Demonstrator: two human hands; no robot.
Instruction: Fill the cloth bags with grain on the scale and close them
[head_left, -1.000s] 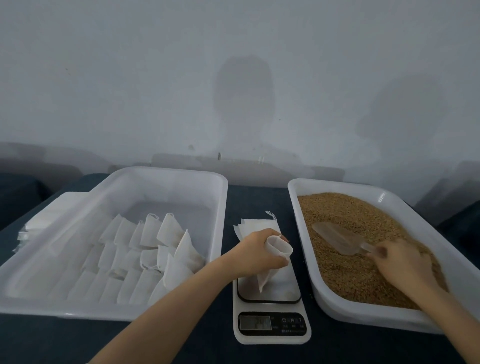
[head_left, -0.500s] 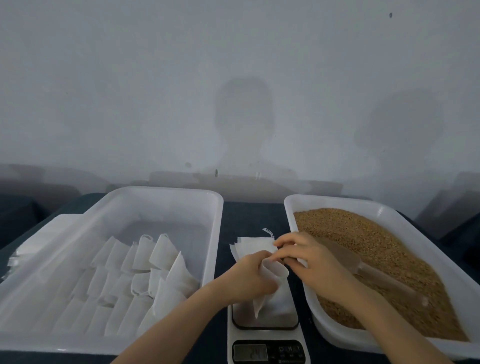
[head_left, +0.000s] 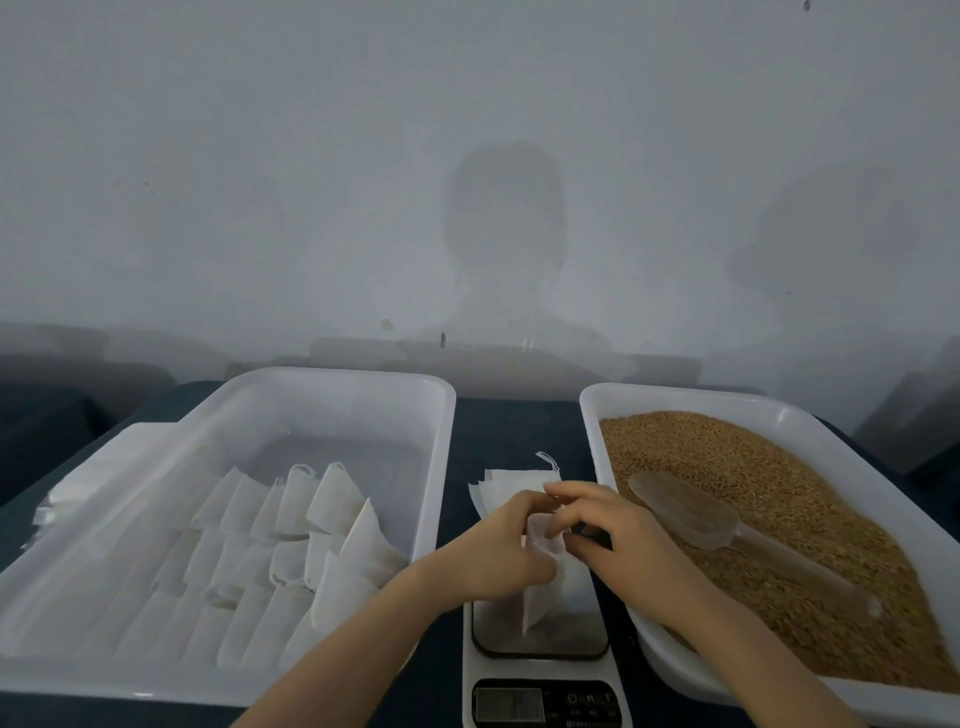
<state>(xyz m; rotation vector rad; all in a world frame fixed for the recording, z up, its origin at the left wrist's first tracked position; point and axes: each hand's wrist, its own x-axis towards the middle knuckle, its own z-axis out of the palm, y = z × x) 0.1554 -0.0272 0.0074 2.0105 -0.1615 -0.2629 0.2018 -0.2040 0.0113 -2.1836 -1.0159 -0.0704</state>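
A small white cloth bag (head_left: 550, 582) stands on the scale (head_left: 540, 670) in front of me. My left hand (head_left: 498, 551) grips the bag near its top from the left. My right hand (head_left: 608, 535) pinches the bag's top edge from the right. A clear plastic scoop (head_left: 696, 514) lies on the brown grain (head_left: 769, 499) in the white tub (head_left: 675, 402) on the right, with no hand on it. A stack of flat empty bags (head_left: 506, 483) lies just behind the scale.
A large white tub (head_left: 332, 379) on the left holds several filled, closed white bags (head_left: 322, 509). More flat white cloth (head_left: 104, 467) lies left of that tub. The table (head_left: 514, 421) is dark, and a grey wall stands close behind it.
My right hand let go of the scoop in the grain and came across to the bag's top. The scoop now lies loose on the grain. My left hand kept its hold on the bag.
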